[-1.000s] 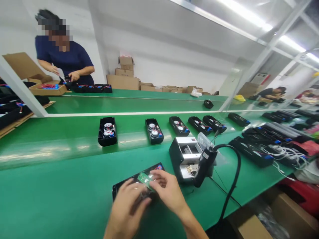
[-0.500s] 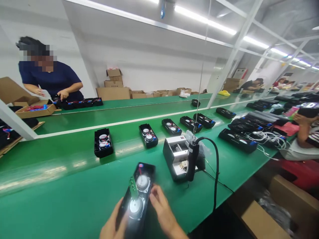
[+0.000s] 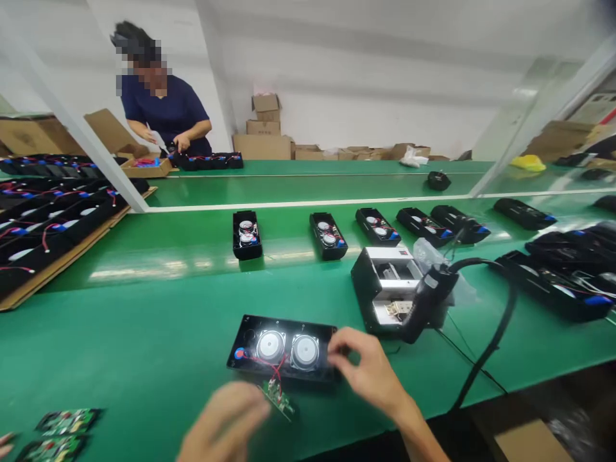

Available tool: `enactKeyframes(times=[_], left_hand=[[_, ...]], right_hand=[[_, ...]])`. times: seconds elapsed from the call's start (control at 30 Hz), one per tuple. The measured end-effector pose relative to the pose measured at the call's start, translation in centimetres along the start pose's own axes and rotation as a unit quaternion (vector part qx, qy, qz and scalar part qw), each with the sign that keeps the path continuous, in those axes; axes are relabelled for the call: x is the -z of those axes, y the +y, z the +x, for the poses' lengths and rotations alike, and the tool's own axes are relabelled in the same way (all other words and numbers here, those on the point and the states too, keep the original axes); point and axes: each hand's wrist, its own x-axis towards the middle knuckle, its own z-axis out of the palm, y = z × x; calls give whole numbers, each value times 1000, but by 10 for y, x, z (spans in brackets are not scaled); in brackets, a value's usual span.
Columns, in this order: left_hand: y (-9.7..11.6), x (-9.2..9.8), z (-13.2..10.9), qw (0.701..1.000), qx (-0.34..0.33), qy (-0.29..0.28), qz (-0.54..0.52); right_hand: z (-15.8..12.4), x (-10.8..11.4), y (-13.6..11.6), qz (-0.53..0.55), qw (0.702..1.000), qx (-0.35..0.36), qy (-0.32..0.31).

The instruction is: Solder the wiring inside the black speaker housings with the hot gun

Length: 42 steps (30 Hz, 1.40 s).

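Observation:
A black speaker housing with two round silver drivers lies flat on the green bench in front of me. My right hand grips its right end, fingers curled over the edge. My left hand hovers low in front of the housing, blurred by motion, close to a small green circuit board that hangs off the housing on red wires. I cannot tell whether the left hand touches the board.
A soldering station with its black iron and cable stands just right of the housing. More housings ride the conveyor behind. Green boards lie at lower left. A stack of housings fills the left; a person works across the line.
The housing was held up lengthwise between both hands; now it lies flat and crosswise on the bench. My head has turned left. The left hand has let go of the housing.

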Motion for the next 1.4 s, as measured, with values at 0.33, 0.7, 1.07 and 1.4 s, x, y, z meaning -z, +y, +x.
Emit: enactKeyframes(times=[0.33, 0.7, 1.07, 1.4], left_hand=[[-77, 13, 49, 961, 220, -149, -77], [-9, -46, 47, 961, 275, -24, -27], [-15, -33, 63, 983, 143, -88, -68], [-26, -40, 70, 974, -40, -199, 100]], right_hand=[[-75, -99, -5, 54, 996, 3, 74], [-17, -57, -21, 120, 964, -90, 221], [19, -10, -40, -397, 865, 231, -202], [25, -10, -33, -320, 881, 161, -310]])
